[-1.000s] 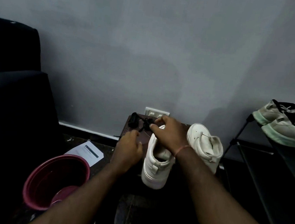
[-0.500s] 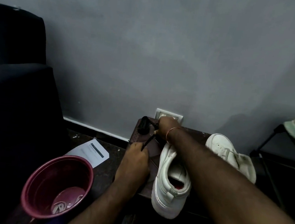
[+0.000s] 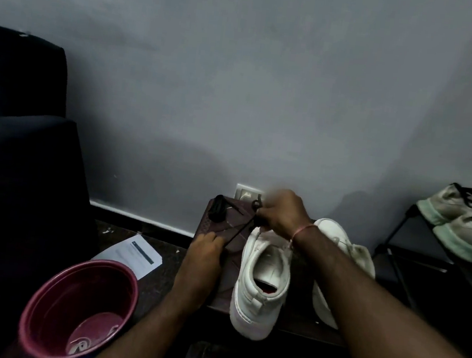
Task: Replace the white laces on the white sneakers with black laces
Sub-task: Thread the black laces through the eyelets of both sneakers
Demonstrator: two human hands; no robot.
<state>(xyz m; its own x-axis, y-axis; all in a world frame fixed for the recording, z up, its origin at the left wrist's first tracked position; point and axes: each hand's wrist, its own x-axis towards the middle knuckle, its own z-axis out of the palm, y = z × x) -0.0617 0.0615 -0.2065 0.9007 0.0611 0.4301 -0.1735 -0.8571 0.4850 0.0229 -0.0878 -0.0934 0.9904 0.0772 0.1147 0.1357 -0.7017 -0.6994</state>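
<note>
Right hand (image 3: 281, 213) pinches a thin black shoelace (image 3: 240, 230) above the toe of the near white leather sneaker (image 3: 260, 287). Left hand (image 3: 206, 252) grips the lace's lower end, holding it taut. Judged step: start of threading. Next move: feed a tip through the lowest eyelet. The sneaker stands on a small dark wooden table (image 3: 226, 289) against a grey wall (image 3: 268, 94), with a maroon plastic bucket (image 3: 38, 303) on the floor beside it.

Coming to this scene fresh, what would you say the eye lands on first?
The white sneaker on the small dark table stands out brightest, with a black lace stretched taut beside its toe end between the left hand and the right hand. A second white sneaker lies tipped over behind the right forearm, and a maroon bucket sits on the floor at lower left.
</note>
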